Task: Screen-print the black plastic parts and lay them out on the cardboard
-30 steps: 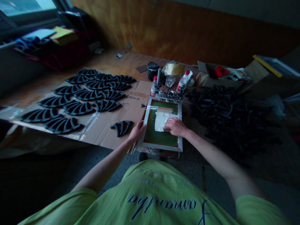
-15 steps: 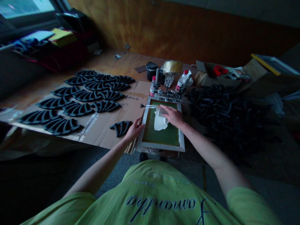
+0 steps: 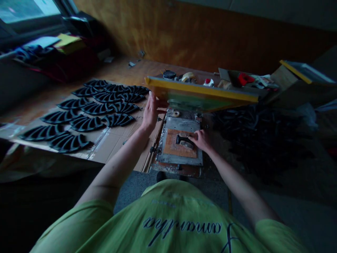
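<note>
- where's the black piece [image 3: 181, 138]?
- on the brown board [image 3: 171, 149], its right end pinched by the right hand [image 3: 202, 140].
- and the left hand [image 3: 150, 111]?
- beyond the board's left side, fingers straight, at the tilted frame [image 3: 200, 87]; can't tell whether it grips.

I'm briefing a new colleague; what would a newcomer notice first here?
Probably the yellow-edged frame, tilted up near the middle, with the left hand by its left end. Below it, the right hand touches a small black piece over a brown board. Black fan-shaped pieces lie on cardboard to the left.
</note>
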Demonstrator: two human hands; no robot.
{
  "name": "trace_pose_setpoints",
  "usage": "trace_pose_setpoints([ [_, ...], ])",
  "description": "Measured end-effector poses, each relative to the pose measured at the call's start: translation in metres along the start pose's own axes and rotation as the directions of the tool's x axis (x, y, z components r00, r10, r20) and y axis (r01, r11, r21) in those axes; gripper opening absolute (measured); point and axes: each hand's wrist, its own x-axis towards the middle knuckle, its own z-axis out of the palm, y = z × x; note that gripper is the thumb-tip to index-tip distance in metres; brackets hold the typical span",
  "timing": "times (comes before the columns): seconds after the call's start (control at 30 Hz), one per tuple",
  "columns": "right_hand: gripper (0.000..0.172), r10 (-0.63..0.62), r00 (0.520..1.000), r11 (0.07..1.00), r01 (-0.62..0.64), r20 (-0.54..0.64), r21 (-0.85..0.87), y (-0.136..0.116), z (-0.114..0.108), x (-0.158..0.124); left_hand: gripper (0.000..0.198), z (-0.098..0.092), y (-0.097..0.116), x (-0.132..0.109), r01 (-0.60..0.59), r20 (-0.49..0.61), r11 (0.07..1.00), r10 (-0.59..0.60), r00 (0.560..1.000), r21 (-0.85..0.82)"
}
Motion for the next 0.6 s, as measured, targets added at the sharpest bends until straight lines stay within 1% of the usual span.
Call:
trace_pose_setpoints([
  [0.03,0.027,-0.011,0.998,0.998,0.015,0.059,-0.063,-0.01,0.01,-0.008,0.065,0.004,0.0,0.001,-0.003,-0.02,1.0,0.003,1.0,-0.014],
  [0.07,0.022,-0.005,0.993,0.994,0.018,0.117,-0.109,-0.019,0.017,-0.013,0.064,0.008,-0.003,-0.004,0.005,-0.044,1.0,-0.006,0.999,-0.029],
  [0.1,0.017,0.016,0.986,0.991,0.006,0.167,-0.135,-0.028,0.02,-0.016,0.063,0.011,-0.008,-0.013,0.038,-0.058,0.998,-0.04,0.997,-0.042],
  [0.13,0.014,0.05,0.978,0.99,-0.021,0.202,-0.141,-0.036,0.02,-0.018,0.063,0.014,-0.016,-0.028,0.115,-0.041,0.992,-0.116,0.992,-0.047],
  [0.17,0.015,0.09,0.972,0.989,-0.062,0.217,-0.133,-0.044,0.018,-0.019,0.064,0.016,-0.025,-0.047,0.23,0.007,0.972,-0.23,0.973,-0.04],
  [0.2,0.017,0.129,0.969,0.988,-0.107,0.21,-0.115,-0.053,0.016,-0.021,0.065,0.018,-0.036,-0.069,0.375,0.088,0.927,-0.372,0.924,-0.011],
  [0.23,0.019,0.157,0.97,0.986,-0.142,0.187,-0.091,-0.062,0.015,-0.024,0.067,0.02,-0.048,-0.092,0.558,0.214,0.828,-0.557,0.803,0.063],
  [0.27,0.02,0.16,0.974,0.986,-0.152,0.158,-0.061,-0.072,0.014,-0.029,0.067,0.022,-0.059,-0.113,0.683,0.285,0.72,-0.685,0.671,0.123],
  [0.3,0.019,0.125,0.983,0.992,-0.123,0.131,-0.026,-0.083,0.015,-0.035,0.066,0.022,-0.069,-0.132,0.749,0.319,0.652,-0.738,0.594,0.113],
  [0.33,0.016,0.05,0.992,0.999,-0.052,0.115,0.014,-0.093,0.017,-0.042,0.062,0.022,-0.078,-0.147,0.793,0.336,0.605,-0.763,0.552,0.071],
  [0.37,0.013,-0.057,0.992,0.997,0.051,0.109,0.058,-0.1,0.02,-0.047,0.056,0.02,-0.084,-0.156,0.817,0.323,0.577,-0.774,0.544,0.008],
  [0.4,0.011,-0.171,0.979,0.982,0.16,0.109,0.1,-0.104,0.021,-0.052,0.05,0.015,-0.089,-0.159,0.821,0.29,0.568,-0.778,0.558,-0.057],
  [0.43,0.01,-0.264,0.958,0.96,0.249,0.109,0.131,-0.101,0.021,-0.055,0.043,0.007,-0.093,-0.157,0.814,0.234,0.571,-0.782,0.578,-0.101],
  [0.47,0.01,-0.316,0.942,0.943,0.3,0.112,0.141,-0.093,0.019,-0.057,0.037,-0.005,-0.096,-0.152,0.8,0.163,0.588,-0.783,0.6,-0.118],
  [0.5,0.013,-0.316,0.941,0.945,0.302,0.121,0.124,-0.078,0.014,-0.057,0.031,-0.021,-0.099,-0.143,0.782,0.079,0.614,-0.779,0.622,-0.106],
  [0.53,0.017,-0.263,0.955,0.964,0.255,0.135,0.076,-0.056,0.005,-0.056,0.028,-0.04,-0.102,-0.133,0.761,-0.012,0.645,-0.764,0.646,-0.071],
  [0.57,0.021,-0.165,0.975,0.986,0.167,0.15,0.001,-0.03,-0.005,-0.056,0.025,-0.063,-0.105,-0.124,0.734,-0.105,0.678,-0.733,0.672,-0.028],
  [0.6,0.027,-0.031,0.986,0.993,0.048,0.166,-0.103,0.0,-0.017,-0.056,0.024,-0.087,-0.109,-0.117,0.719,-0.209,0.694,-0.7,0.683,0.03],
])
